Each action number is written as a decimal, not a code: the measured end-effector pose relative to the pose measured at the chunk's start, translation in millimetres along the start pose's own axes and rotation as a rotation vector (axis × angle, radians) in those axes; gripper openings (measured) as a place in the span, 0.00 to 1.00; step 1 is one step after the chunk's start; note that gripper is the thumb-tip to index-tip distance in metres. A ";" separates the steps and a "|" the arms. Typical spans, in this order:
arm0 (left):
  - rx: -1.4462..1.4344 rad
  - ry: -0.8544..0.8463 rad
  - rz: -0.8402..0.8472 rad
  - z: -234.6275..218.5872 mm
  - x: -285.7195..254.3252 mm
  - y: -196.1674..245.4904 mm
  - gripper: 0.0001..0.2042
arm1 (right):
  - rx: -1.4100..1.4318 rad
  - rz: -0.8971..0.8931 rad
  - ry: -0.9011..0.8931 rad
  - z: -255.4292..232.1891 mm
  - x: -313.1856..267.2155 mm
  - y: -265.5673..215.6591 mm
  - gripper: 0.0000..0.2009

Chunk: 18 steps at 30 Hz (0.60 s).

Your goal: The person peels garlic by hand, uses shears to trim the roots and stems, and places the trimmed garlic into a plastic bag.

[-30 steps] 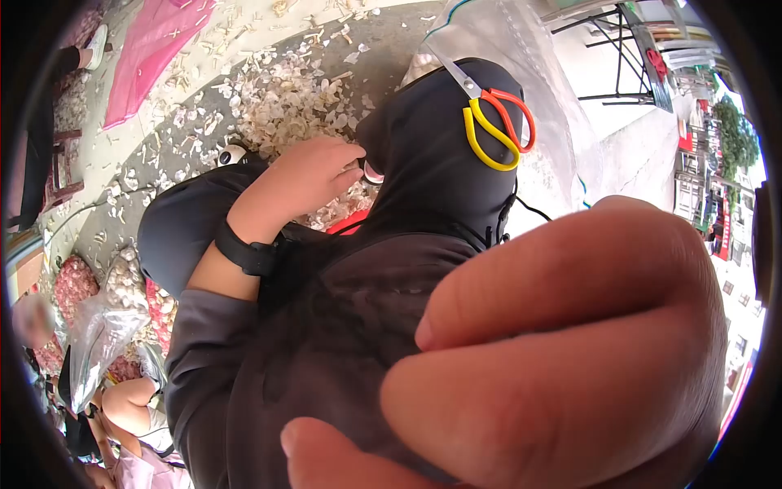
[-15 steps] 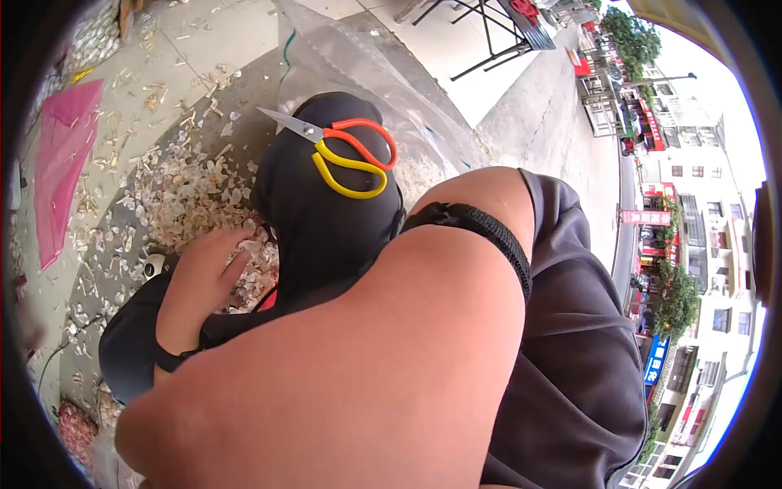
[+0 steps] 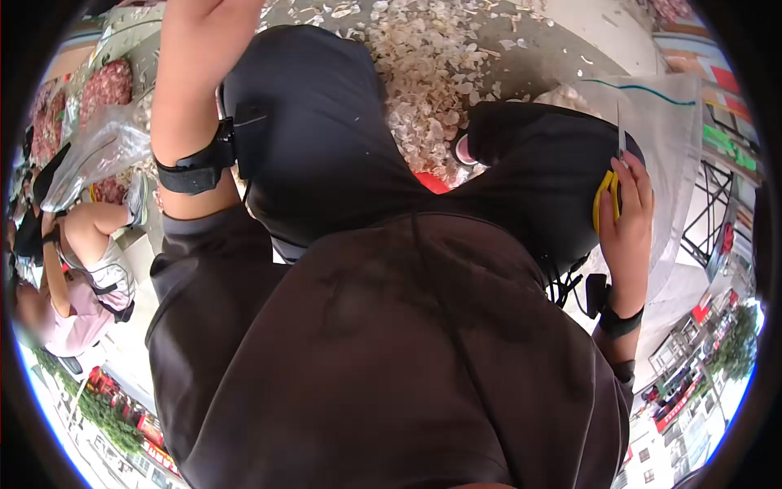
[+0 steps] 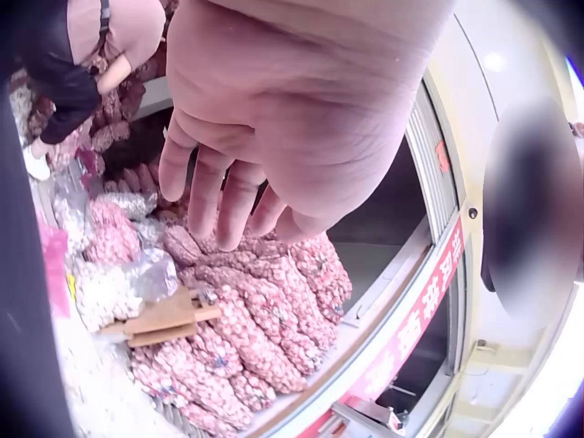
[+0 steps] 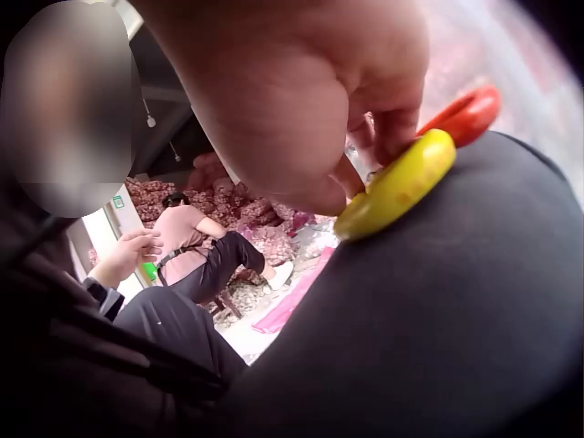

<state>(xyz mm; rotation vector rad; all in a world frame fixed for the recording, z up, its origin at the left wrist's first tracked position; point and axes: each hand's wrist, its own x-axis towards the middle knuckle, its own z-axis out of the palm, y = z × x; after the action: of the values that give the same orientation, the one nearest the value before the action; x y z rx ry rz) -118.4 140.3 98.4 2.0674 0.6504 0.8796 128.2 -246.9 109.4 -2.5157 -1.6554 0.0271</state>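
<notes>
On the dark-trousered right knee lie scissors (image 3: 603, 205) with one yellow and one orange-red handle, the blade pointing away from the body. My right hand (image 3: 631, 196) is down on them, thumb and fingertips pinching at the handles. The right wrist view shows the yellow loop (image 5: 401, 187) right under the fingertips, with the orange-red loop (image 5: 467, 117) behind it. My left hand (image 4: 283, 128) is held out past the left knee with loosely bent fingers and an empty palm. Its fingers are cut off at the top of the head view.
A heap of pale, papery peelings (image 3: 423, 81) covers the floor between the knees. A clear plastic bag (image 3: 680, 122) stands beyond the right knee. Full reddish net sacks (image 4: 265, 310) are piled nearby, with a wooden board (image 4: 164, 315) among them. Another person (image 5: 196, 242) sits close by.
My right hand has come down from close before the head camera to the scissors on the knee. The left hand has moved outward from between the knees. The head view has swung round.
</notes>
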 end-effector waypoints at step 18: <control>0.599 0.144 -1.162 -49.6 -461.8 -335.5 0.25 | 0.416 0.465 -0.094 17.6 -46.4 35.9 0.29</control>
<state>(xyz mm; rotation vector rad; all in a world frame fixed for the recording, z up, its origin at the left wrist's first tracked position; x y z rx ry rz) -495.9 34.9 -319.6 1.6082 2.0788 0.1257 140.9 -301.6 85.1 -2.5208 -0.9253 0.4859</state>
